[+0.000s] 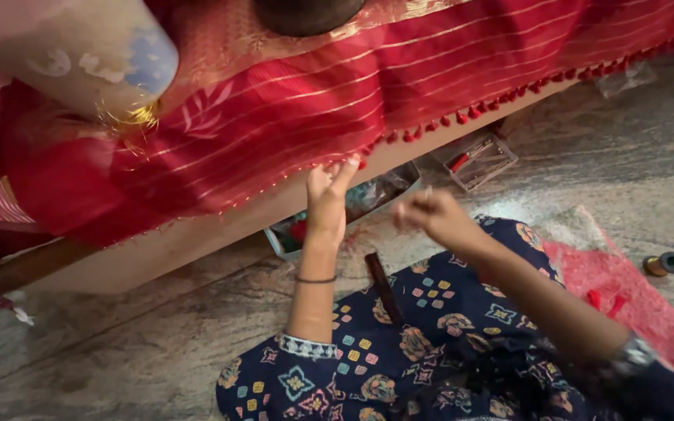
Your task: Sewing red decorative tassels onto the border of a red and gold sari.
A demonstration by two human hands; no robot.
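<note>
Two hands work at glossy red cloth (290,117) with gold stripes and a tasselled hem. Left hand (328,193) pinches that hem between fingertips. Just beside it, right hand (431,217) is blurred, fingers curled; any hold cannot be told.

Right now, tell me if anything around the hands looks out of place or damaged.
Nothing looks damaged. Only a thread spool lies loose on the floor, apart from the clear boxes. Left hand pinches the red cloth's edge.

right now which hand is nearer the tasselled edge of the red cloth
Left. The left hand touches the red cloth's tasselled edge with its fingertips. The right hand is blurred, held lower and to the right, apart from the edge, above the lap.
</note>
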